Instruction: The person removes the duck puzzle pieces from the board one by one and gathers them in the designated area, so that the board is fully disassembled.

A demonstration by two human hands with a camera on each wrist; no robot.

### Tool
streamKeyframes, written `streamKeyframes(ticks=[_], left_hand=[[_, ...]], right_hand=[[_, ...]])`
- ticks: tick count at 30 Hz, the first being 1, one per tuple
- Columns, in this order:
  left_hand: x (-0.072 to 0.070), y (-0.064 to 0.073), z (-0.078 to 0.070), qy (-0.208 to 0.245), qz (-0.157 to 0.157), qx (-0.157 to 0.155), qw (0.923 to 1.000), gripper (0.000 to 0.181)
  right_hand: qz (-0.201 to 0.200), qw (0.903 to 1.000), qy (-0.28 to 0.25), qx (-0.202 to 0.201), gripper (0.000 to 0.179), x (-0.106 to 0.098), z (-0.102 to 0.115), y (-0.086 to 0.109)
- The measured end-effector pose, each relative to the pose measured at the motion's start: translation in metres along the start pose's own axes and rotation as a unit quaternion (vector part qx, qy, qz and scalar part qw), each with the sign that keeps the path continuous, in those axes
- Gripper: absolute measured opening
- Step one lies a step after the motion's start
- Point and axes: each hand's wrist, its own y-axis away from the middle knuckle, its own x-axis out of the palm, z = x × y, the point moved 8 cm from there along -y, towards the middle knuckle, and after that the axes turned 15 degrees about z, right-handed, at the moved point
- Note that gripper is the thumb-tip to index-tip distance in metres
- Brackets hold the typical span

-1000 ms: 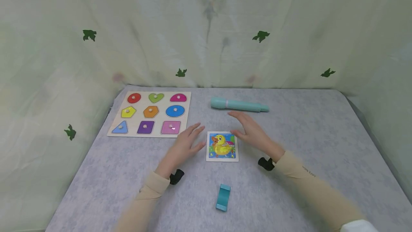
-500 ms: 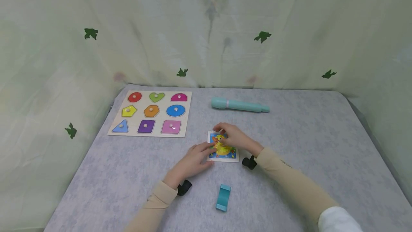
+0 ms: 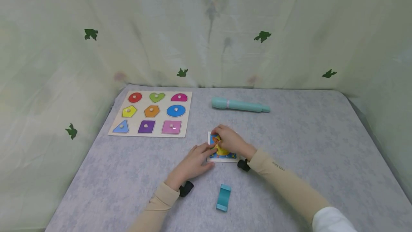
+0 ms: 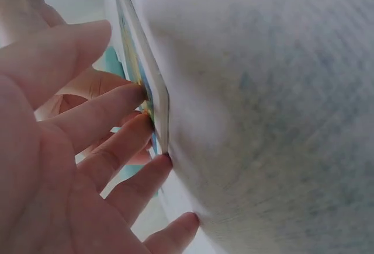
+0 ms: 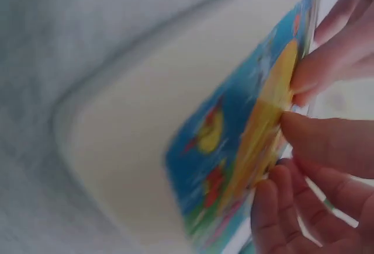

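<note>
A small square duck jigsaw puzzle [image 3: 225, 156] in a white frame lies flat near the middle of the table. Straight fingers of my left hand [image 3: 192, 162] rest on its left side; in the left wrist view, that hand's [image 4: 76, 149] fingertips touch the picture and the frame's edge. My right hand [image 3: 232, 141] covers the puzzle's upper right, fingers curled. In the right wrist view, its thumb and fingertips [image 5: 266, 201] pinch at the picture of the puzzle [image 5: 123, 143]. Whether a single piece is lifted is hidden by the fingers.
At the back left lies a knob puzzle board [image 3: 158, 127] with several coloured shapes. A teal flashlight-like tube [image 3: 239, 105] lies behind the hands. Nearer the front is a small teal bracket-shaped piece [image 3: 223, 198]. A patterned curtain [image 3: 225, 56] hangs behind the table [image 3: 309, 146].
Both hands have come in from the puzzle's sides onto it. The left fingers now rest on its left side, and the right hand has curled over its picture.
</note>
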Motion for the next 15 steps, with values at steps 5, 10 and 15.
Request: streamKeyframes(ticks=[5,10,15], left_hand=[[-0.001,-0.001,-0.001,0.003,0.001,-0.001,1.0,0.046],[-0.001,-0.002,0.0,0.009,0.005,-0.006,0.9999,0.045],[0.0,-0.002,0.0,0.018,0.009,-0.011,0.9997,0.045]], right_hand=[[-0.006,0.9999,0.011,0.006,0.04,0.002,0.003,0.001],[-0.012,0.9973,-0.07,-0.018,0.043,0.001,-0.006,-0.003],[0.004,0.9927,-0.118,-0.024,0.044,0.002,-0.013,-0.006]])
